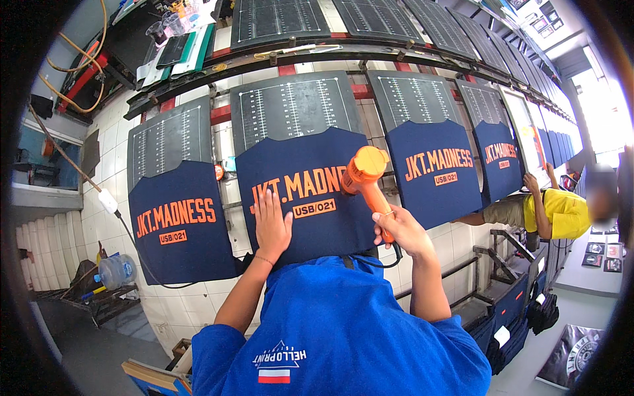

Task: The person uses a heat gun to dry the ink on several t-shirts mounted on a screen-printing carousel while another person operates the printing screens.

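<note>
My right hand (411, 231) is wrapped round the handle of an orange hair dryer (370, 177). Its nozzle points down at the orange lettering of a navy blue shirt (310, 241), covering the end of the print. The shirt lies stretched over a black board with white ruler marks (294, 105). Flat on the left part of the same print rests my left hand (272, 228), fingers straight and holding nothing. A black cord (398, 257) hangs from the dryer's handle beside my right wrist.
Similar printed shirts lie on boards to the left (178, 241) and right (432, 175). A person in a yellow shirt (561, 214) works farther right, at a printing frame (525, 129). A cable with a white connector (107, 200) hangs at left. Metal rails run behind the boards.
</note>
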Action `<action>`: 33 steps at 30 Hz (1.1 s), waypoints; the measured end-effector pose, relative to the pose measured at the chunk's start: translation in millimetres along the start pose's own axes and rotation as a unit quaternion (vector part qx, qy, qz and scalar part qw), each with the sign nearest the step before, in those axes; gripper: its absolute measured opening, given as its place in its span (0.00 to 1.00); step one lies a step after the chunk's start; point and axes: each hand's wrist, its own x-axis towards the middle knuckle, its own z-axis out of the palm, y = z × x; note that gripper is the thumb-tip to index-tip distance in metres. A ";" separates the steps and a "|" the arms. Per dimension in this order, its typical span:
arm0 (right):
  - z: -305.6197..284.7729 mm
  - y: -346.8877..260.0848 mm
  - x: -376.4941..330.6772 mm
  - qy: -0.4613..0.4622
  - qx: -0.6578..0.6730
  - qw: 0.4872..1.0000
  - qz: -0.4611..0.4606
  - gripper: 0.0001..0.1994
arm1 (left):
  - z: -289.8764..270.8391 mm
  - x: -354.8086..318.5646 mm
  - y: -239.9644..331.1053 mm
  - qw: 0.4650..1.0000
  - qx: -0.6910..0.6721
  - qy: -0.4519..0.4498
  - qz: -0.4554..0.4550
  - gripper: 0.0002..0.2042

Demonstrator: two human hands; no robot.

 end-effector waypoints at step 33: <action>-15.9 19.3 -9.5 0.079 0.030 0.996 -0.020 0.15 | 4.6 49.1 -23.7 0.999 0.032 -0.003 0.002 0.32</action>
